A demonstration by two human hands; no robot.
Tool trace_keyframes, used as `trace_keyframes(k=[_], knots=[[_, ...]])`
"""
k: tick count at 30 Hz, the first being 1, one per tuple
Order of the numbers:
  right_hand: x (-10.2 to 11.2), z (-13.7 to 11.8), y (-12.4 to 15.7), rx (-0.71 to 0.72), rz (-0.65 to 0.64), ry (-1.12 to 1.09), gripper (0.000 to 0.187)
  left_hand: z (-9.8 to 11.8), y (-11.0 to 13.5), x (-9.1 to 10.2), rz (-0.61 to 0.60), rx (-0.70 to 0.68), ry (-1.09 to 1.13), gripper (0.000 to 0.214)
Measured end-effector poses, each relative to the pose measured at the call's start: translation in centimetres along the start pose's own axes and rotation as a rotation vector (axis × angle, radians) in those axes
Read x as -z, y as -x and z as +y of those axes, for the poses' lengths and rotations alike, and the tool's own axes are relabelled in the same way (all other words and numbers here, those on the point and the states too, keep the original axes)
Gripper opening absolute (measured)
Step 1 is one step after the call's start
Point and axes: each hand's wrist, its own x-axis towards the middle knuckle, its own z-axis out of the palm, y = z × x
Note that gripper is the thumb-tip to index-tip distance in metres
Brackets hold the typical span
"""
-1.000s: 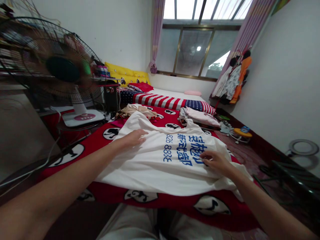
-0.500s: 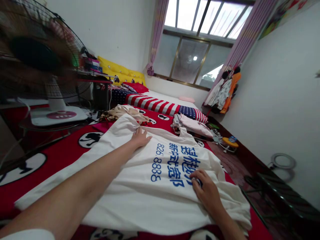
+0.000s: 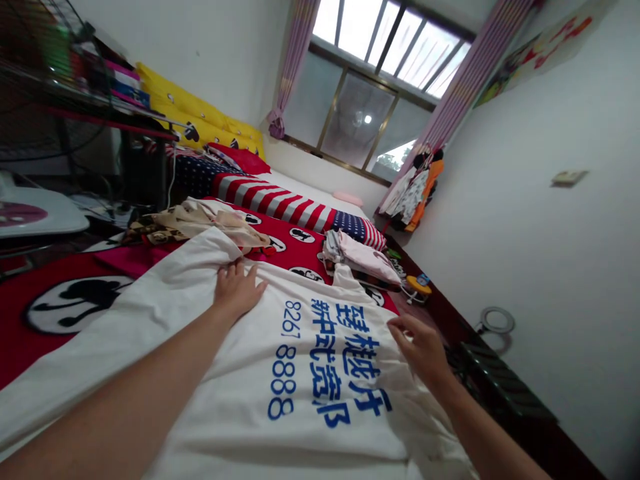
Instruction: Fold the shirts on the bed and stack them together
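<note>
A white T-shirt (image 3: pixel 190 373) with blue printed characters and numbers lies spread flat on a red bedspread (image 3: pixel 45 280) with black-and-white cartoon circles. My left hand (image 3: pixel 236 290) lies flat on the shirt near its far upper edge, fingers spread. My right hand (image 3: pixel 421 345) hovers at the shirt's right side, fingers loosely curled and touching the fabric by the print. It grips nothing that I can see.
Beyond the shirt lie a beige patterned garment (image 3: pixel 200 220) and a folded pink-and-white pile (image 3: pixel 360 253). A striped flag blanket (image 3: pixel 295 203) and yellow pillows (image 3: pixel 200 120) are farther back. A fan base (image 3: pixel 35 213) stands left; a dark bench (image 3: pixel 500 387) stands right.
The view has swung closer and to the right, so the fan has left the frame. My left hand slid up toward the shirt's far edge. My right hand lifted and moved toward the shirt's right side.
</note>
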Motion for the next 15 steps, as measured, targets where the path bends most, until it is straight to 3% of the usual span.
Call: trace_keyframes(k=[3, 7, 12, 15], knots=[[-0.8, 2.2, -4.9, -0.119, 0.007, 0.014, 0.023, 0.1, 0.1, 0.0, 0.010, 0.004, -0.002, 0.062], [-4.3, 2.7, -9.4, -0.190, -0.033, 0.011, 0.023, 0.3, 0.3, 0.1, 0.035, 0.002, 0.008, 0.061], [-8.2, 1.3, -12.3, -0.220, -0.077, -0.092, 0.056, 0.3, 0.6, 0.4, 0.063, -0.008, 0.038, 0.059], [-8.6, 1.3, -13.5, -0.224, -0.089, -0.161, 0.050, 0.4, 0.5, 0.5, 0.042, 0.006, 0.069, 0.065]])
